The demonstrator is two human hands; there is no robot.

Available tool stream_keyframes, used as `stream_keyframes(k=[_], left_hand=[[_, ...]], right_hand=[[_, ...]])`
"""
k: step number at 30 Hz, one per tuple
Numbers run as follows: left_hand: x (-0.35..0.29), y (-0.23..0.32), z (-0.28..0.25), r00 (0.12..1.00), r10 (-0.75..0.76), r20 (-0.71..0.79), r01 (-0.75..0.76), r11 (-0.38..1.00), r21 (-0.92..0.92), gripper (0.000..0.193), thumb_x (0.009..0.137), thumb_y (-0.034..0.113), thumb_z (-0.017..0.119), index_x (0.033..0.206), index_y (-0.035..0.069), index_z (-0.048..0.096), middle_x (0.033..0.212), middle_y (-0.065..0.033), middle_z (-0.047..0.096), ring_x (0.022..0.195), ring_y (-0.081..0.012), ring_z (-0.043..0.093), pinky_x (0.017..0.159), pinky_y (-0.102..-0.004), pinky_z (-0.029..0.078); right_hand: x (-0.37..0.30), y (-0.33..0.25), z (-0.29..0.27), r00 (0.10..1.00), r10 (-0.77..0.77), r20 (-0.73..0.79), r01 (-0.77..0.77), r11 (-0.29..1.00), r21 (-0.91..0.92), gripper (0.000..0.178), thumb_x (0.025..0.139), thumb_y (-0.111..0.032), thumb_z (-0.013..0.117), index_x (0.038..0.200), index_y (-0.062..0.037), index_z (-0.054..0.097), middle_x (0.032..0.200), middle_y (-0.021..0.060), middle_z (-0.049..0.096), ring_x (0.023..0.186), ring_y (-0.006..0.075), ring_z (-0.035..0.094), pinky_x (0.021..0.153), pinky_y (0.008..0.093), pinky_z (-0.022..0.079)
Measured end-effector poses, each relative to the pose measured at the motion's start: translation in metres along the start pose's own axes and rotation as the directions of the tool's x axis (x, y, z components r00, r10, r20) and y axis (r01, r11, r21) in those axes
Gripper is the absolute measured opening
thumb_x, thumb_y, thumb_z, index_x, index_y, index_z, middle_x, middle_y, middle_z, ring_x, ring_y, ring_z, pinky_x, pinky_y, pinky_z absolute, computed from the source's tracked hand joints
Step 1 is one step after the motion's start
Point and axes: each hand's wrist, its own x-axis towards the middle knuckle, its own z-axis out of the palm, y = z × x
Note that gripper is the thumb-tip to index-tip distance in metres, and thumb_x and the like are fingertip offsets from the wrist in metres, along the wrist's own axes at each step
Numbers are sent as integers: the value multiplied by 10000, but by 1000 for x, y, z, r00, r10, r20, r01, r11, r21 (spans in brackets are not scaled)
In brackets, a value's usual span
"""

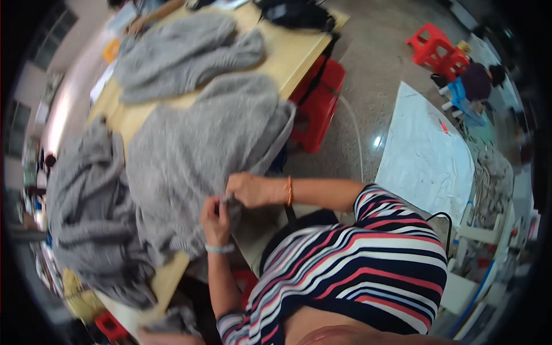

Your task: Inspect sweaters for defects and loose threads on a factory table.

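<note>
A grey knit garment (190, 144) is spread over the near part of the table and hangs past its edge toward me. My right hand (248, 190), with an orange band at the wrist, is closed on the garment's near edge. Just beside it my left hand (216, 221), a pale band at its wrist, pinches the same edge, thumb and fingers curled together. The two hands almost touch. The bit of fabric between the fingertips is too small to make out.
The wooden table (283, 66) also bears a folded grey garment (184, 54), a heaped darker grey garment (92, 213) and a black bag (299, 14). Another person's hand (137, 26) is at the far edge. A red stool (322, 103) stands beside the table; a white sheet (422, 155) lies on the floor.
</note>
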Motion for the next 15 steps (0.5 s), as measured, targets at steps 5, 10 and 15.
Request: stream_keyframes(k=[5,10,15], left_hand=[[-2,-10,-7,990,-132,42,135,987,-91,76,903,66,604,945,7,628,768,-11,595,726,-79,522,656,-245,439],[-1,-20,-16,928,-265,263,349,866,-358,83,892,73,653,945,15,625,804,68,579,727,-17,487,651,-178,398],[5,-4,-22,935,-253,248,324,892,-314,111,870,104,675,895,1,643,718,23,601,660,-43,487,602,-217,422]], right_hand=[[8,-8,-17,983,174,58,-183,949,257,123,757,-41,603,859,-1,659,825,176,639,820,350,638,733,414,508],[19,-7,-35,909,255,331,-387,810,440,142,783,-78,610,877,19,654,765,156,654,699,237,634,670,351,493],[16,-8,-39,898,259,355,-391,840,376,186,812,-149,647,924,-1,637,751,136,642,692,233,621,665,355,489]])
